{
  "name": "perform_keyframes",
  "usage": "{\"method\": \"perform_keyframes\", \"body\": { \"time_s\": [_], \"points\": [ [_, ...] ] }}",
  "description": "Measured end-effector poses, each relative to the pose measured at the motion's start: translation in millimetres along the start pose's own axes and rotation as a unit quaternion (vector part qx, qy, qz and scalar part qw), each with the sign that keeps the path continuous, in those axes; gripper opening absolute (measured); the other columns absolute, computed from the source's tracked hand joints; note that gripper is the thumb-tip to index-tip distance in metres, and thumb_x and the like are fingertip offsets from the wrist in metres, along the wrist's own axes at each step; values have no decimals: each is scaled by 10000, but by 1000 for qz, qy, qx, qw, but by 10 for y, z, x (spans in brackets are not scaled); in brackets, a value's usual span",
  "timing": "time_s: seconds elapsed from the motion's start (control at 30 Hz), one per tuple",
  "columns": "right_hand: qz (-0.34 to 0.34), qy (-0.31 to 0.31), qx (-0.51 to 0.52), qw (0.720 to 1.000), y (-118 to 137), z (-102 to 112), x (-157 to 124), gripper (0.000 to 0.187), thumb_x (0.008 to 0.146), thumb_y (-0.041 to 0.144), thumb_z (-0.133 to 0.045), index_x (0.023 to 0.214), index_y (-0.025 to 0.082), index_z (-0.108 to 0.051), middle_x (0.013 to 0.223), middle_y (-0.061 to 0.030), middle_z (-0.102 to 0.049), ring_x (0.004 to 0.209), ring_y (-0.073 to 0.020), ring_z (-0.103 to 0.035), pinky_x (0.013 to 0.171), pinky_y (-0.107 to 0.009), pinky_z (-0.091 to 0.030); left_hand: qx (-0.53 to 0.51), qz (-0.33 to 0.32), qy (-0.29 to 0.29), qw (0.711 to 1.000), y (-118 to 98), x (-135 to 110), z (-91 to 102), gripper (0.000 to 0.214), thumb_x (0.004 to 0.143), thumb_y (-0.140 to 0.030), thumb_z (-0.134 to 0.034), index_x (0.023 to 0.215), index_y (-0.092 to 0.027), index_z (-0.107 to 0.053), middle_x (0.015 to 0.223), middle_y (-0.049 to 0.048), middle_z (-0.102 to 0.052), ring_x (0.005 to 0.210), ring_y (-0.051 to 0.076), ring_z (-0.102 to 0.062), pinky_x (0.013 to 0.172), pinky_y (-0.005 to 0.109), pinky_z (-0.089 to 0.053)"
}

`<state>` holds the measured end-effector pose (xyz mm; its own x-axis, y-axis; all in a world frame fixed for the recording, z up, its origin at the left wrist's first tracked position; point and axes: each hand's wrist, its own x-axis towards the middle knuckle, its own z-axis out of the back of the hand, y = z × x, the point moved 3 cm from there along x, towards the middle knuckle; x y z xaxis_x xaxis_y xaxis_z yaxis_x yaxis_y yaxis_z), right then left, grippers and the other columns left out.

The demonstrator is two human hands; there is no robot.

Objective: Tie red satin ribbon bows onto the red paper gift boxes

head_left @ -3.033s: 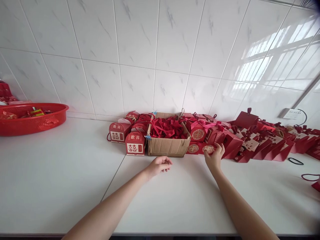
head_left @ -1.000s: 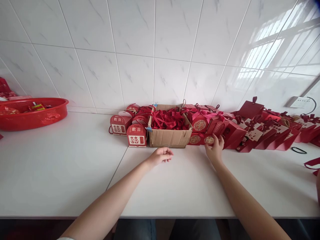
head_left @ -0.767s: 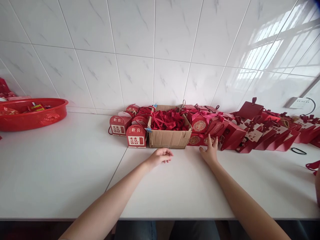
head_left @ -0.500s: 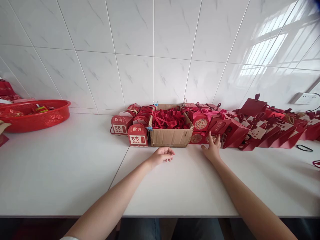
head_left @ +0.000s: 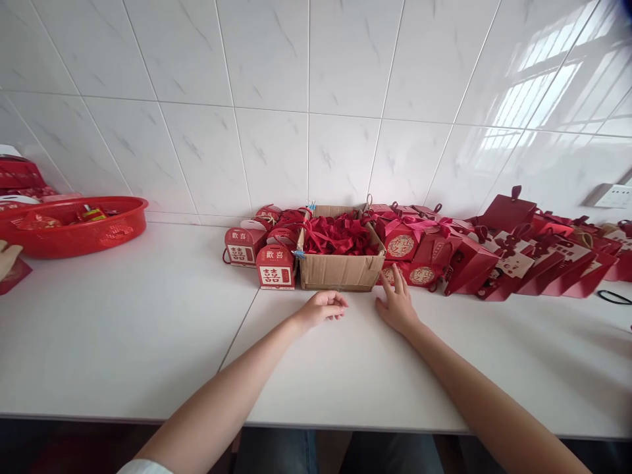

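My right hand (head_left: 399,309) is open, its fingers spread, just in front of the lower red gift boxes with round gold emblems (head_left: 421,275). It holds nothing, and whether its fingertips touch a box I cannot tell. On the white tabletop, in front of a cardboard box (head_left: 340,273), my left hand (head_left: 322,311) rests with loosely bent fingers and a gap at the thumb. Nothing shows in it. Red ribbons (head_left: 340,235) fill the cardboard box in a tangled heap. Left of that box stand several small red gift boxes with white label panels (head_left: 276,268).
Many red gift bags (head_left: 508,266) line the wall at the right, with a black loop (head_left: 614,297) in front. A red plastic basket (head_left: 118,227) holding wrapped items stands at the far left. A beige-gloved hand (head_left: 8,258) shows at the left edge. Behind rises a tiled wall.
My right hand has moved left along the front of the gift boxes, uncovering a round gold emblem. My left hand has stayed nearly in place. The view has shifted slightly left.
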<state>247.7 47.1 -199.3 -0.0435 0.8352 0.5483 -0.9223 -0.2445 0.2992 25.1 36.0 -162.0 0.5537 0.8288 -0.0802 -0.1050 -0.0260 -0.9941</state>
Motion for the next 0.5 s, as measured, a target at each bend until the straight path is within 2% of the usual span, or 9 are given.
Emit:
{"method": "perform_keyframes", "body": {
  "time_s": [0.17, 0.33, 0.5],
  "points": [
    [-9, 22, -12, 1000, -78, -22, 49, 687, 774, 258, -497, 1430, 220, -299, 1553, -100, -59, 1390, -387, -95, 1016, -596, -303, 17, -5, 2, 1000, 20, 11, 6, 200, 666, -277, -643, 819, -154, -602, 690, -5, -594, 630, 102, -541, 612, 236, -369],
    [-16, 44, -26, 999, -105, 14, 65, 648, 815, 287, -481, 1434, 247, -293, 1563, -66, -31, 1395, -364, -101, 1043, -573, -282, 54, -27, 6, 998, 24, 33, -1, 196, 694, -301, -611, 827, -158, -598, 688, 0, -598, 626, 108, -556, 592, 233, -390],
    [-12, 61, -34, 997, -114, 27, 43, 648, 825, 289, -480, 1440, 226, -286, 1564, -79, -3, 1402, -372, -68, 1047, -563, -282, 140, -96, -40, 985, -68, -45, 38, 157, 714, -308, -591, 787, -171, -616, 653, 5, -595, 621, 134, -557, 595, 261, -422]
  ]
}}
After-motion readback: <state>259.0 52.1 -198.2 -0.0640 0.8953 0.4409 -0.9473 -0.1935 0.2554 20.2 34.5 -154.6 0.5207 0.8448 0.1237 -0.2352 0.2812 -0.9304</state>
